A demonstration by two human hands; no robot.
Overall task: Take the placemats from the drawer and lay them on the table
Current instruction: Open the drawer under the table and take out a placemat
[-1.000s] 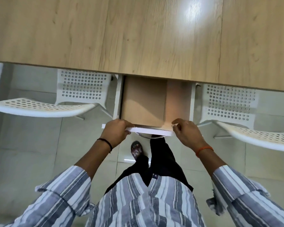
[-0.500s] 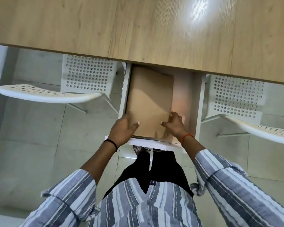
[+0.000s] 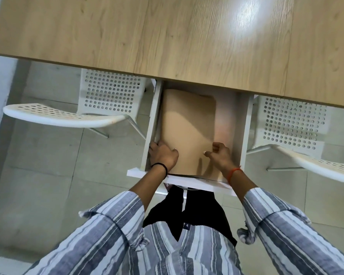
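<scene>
The drawer (image 3: 195, 182) was white and stood pulled out from under the near edge of the wooden table (image 3: 167, 36). Inside it lay the tan placemats (image 3: 188, 126), a flat stack filling the left and middle of the drawer and reaching away from both hands toward the table edge. A bare strip of white drawer floor showed to the right of the stack, beyond the right hand.

The left hand (image 3: 163, 154) was inside the drawer at the stack's near left corner. Its thumb lay on top of the placemats and its fingers curled down over the left edge between the stack and the drawer wall, grasping that edge. A black band circled its wrist.

The right hand (image 3: 219, 155) was at the stack's near right side. Its fingers were curled and its thumb pointed left across the top surface, pinching the placemats at their right edge. An orange band circled its wrist.

A white perforated chair (image 3: 99, 108) stood left of the left hand, outside the drawer. A second white chair (image 3: 298, 133) stood right of the right hand.
</scene>
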